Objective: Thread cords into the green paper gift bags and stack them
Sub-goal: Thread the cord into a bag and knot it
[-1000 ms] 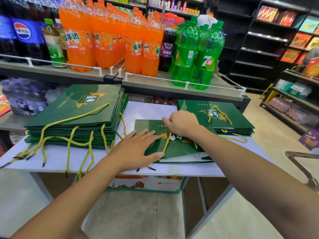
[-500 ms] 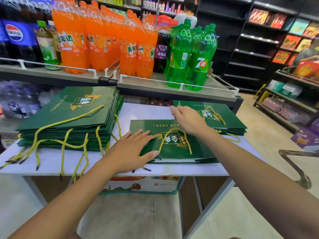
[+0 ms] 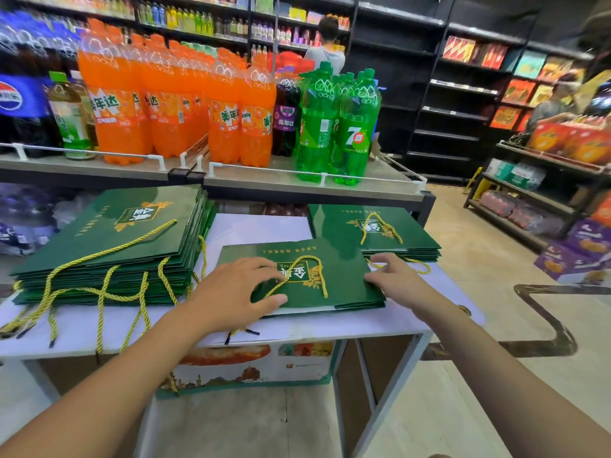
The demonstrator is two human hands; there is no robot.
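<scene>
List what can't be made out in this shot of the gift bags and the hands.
- Head view: middle bag, left part hidden under the left hand.
- Its near-side cord: only ends show below that hand.
- Right hand: grip on the bag edge unclear.
- Left stack: bag count unreadable.

We have a single view, from a wide-angle camera worn on the person's head, looking forward and down across a white table [image 3: 330,325] at close range. Both forearms enter from the bottom edge, so we see the left hand [image 3: 231,292] and right hand [image 3: 395,280] from behind and above. The lens bends straight lines toward the edges. Beyond the table we face a shelf of soda bottles [image 3: 211,107], with a shop aisle receding to the right.
</scene>
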